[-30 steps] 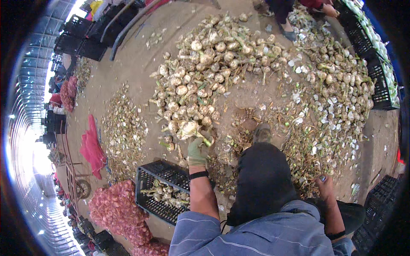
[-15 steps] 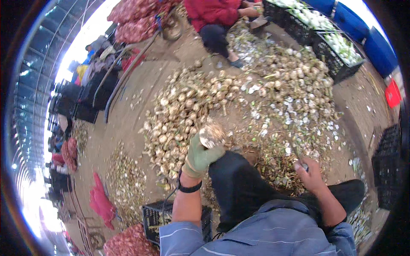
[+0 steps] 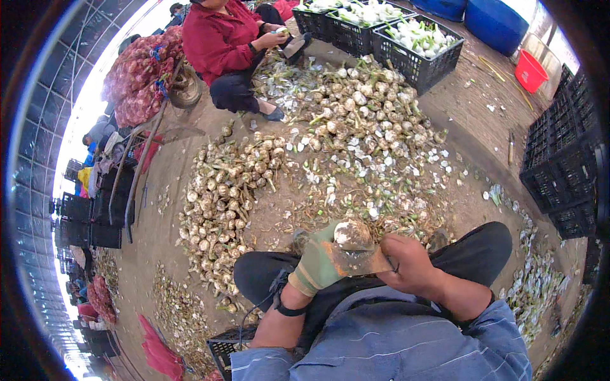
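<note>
Left hand (image 3: 316,261): gloved, closed around garlic bulb (image 3: 352,235)
Right hand (image 3: 412,265): clenched on broad knife (image 3: 361,262)
Knife: pointing left across bulb's near side

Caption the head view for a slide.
Gloved left hand gripping a bulb, right hand holding a flat blade, heaped bulbs beyond.

Illumination: bright, diffuse. Left-side glare clips to white beside the ribbed blue-grey roof (image 3: 49,108). Shadows on the brown dirt floor (image 3: 164,174) are soft. Fisheye distortion bends the periphery; corners are black.
</note>
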Available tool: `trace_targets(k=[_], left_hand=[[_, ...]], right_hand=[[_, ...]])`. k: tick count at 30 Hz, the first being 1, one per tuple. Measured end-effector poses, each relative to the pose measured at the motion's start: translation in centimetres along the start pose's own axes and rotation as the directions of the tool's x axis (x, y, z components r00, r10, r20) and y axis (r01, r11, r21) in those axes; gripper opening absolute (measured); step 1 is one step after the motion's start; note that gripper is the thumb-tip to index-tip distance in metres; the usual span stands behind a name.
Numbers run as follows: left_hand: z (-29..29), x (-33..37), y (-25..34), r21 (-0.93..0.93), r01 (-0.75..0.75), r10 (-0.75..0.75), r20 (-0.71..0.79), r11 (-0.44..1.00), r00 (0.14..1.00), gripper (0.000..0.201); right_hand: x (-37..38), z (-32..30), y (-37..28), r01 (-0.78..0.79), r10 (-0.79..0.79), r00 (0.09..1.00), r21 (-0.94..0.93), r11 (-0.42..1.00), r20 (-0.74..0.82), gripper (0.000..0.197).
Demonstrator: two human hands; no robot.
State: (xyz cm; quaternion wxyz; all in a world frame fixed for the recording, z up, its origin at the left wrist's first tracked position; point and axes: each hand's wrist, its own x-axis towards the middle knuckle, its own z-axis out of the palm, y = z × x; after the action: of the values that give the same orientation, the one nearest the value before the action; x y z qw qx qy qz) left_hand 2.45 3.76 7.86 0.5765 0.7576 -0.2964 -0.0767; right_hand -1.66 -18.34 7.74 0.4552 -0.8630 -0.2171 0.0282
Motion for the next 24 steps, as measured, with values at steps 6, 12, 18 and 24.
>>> trace_targets(k=[6, 12, 18, 24], left_hand=[[2.9, -0.8, -1.6, -0.018, 0.083, -0.083, 0.008, 0.996, 0.997, 0.040], [3.3, -0.6, -1.6, 0.047, 0.084, -0.086, 0.040, 0.995, 0.996, 0.038], [2.7, -0.9, -1.8, 0.164, 0.055, -0.063, 0.045, 0.985, 0.997, 0.034], [2.4, -2.3, -2.7, 0.324, 0.065, -0.089, 0.059, 0.944, 0.994, 0.034]], right_hand=[[-1.7, 0.4, 1.4, -0.070, 0.064, 0.996, -0.118, 0.990, -0.058, 0.037], [-2.8, 1.8, 3.3, -0.110, 0.107, 0.994, -0.083, 0.991, -0.039, 0.042], [-2.3, 3.4, 4.1, -0.123, 0.119, 0.991, -0.052, 0.991, -0.064, 0.037], [-2.1, 5.0, 5.3, -0.156, 0.157, 0.987, -0.025, 0.987, 0.046, 0.033]])
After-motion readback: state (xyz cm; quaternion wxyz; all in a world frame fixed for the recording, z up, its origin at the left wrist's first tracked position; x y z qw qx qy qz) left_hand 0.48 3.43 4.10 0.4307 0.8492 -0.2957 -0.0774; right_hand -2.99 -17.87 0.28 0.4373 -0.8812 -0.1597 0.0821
